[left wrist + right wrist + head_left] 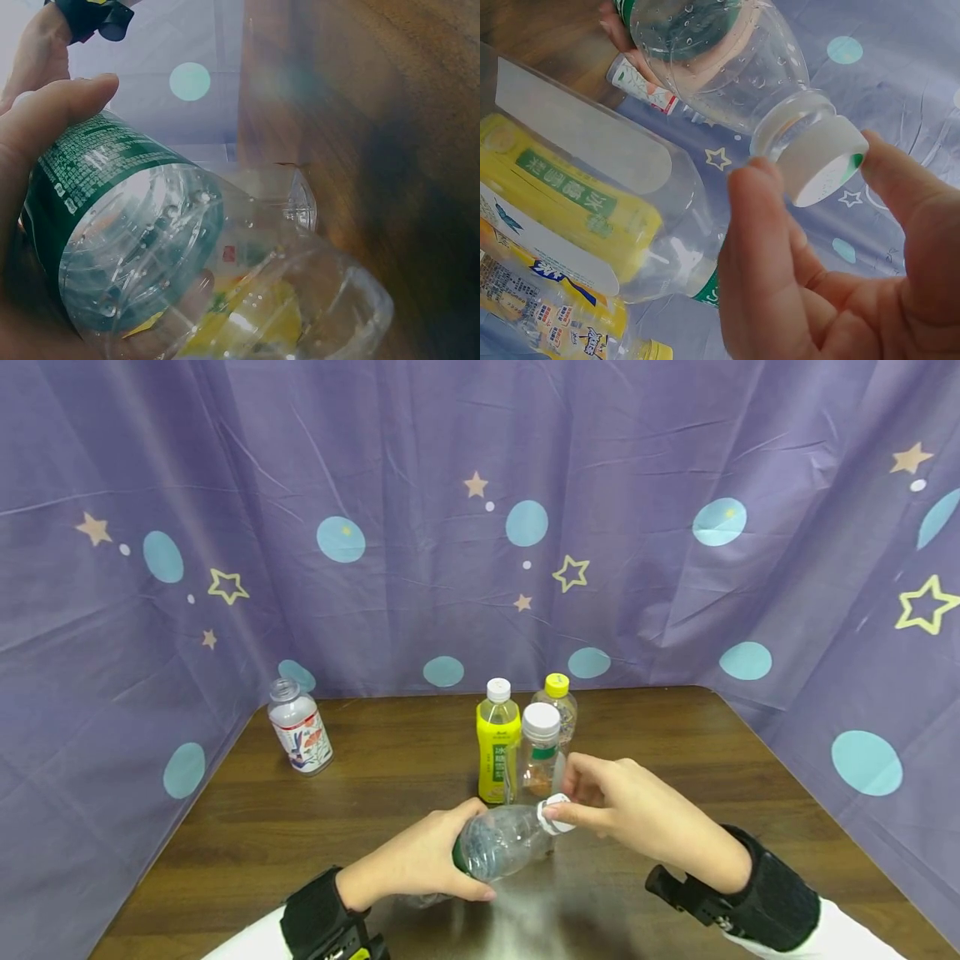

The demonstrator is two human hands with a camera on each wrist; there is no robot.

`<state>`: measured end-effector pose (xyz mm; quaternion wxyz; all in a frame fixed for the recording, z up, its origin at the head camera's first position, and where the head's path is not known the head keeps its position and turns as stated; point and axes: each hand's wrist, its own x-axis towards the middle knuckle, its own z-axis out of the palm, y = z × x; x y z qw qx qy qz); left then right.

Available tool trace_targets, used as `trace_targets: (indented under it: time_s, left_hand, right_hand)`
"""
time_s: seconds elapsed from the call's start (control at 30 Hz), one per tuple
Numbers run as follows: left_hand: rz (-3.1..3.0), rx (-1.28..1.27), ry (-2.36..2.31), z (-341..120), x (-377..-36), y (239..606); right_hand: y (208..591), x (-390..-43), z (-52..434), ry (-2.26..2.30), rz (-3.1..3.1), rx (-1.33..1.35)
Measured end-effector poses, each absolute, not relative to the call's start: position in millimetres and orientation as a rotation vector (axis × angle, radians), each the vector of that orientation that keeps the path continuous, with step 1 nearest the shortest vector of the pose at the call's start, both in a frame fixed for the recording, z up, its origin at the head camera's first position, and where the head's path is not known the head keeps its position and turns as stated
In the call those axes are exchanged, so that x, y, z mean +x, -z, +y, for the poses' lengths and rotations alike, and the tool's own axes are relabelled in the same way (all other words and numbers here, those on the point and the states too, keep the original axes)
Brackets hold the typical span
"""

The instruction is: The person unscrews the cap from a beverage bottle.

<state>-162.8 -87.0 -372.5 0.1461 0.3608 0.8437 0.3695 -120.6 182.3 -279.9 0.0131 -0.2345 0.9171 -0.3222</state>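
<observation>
A clear plastic bottle (510, 839) with a green label (97, 169) lies tilted almost sideways, its neck toward the right. My left hand (431, 860) grips it around the label near the lower half. Water droplets cling to the inside of its wall. At the neck, my right hand (630, 802) pinches the white cap (821, 161) between thumb and fingertips. The cap sits at the bottle's mouth, with a white ring on the neck below it. The lower end of the bottle is mostly hidden by my left hand in the head view.
Just beyond my hands stand a larger clear bottle with a white cap (541, 720), a yellow-labelled bottle (498, 752) and a yellow-capped bottle (557, 687). An uncapped bottle with a printed label (303, 739) stands at the table's far left. A purple curtain (420, 568) hangs behind.
</observation>
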Motion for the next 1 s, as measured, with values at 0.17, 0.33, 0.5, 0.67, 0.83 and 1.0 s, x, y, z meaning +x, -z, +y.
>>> trace_targets:
  time_s: [0.17, 0.33, 0.5, 0.67, 0.83, 1.0]
  left_hand:
    - [2.428, 1.043, -1.066, -86.9, -162.9, 372.1]
    - [2.428, 1.037, -1.065, -87.7, -163.2, 372.7]
    - [2.428, 1.022, -1.072, -88.7, -164.5, 373.8]
    - [2.41, 1.016, -1.096, -88.7, -165.2, 373.7]
    - [2.42, 1.017, -1.093, -87.7, -164.4, 372.0]
    - [2.427, 1.012, -1.083, -87.4, -164.0, 371.3]
  right_hand:
    - [279.9, -120.4, 182.6, 0.983, 2.854, -0.719]
    - [279.6, -121.0, 185.1, 1.038, 2.801, -0.861]
    - [280.7, -123.4, 186.2, 1.058, 2.79, -1.16]
    - [281.6, -124.3, 185.3, 1.062, 2.83, -1.283]
    - [282.3, -124.4, 184.0, 1.135, 2.824, -1.211]
    - [280.0, -125.4, 183.4, 1.08, 2.884, -1.048]
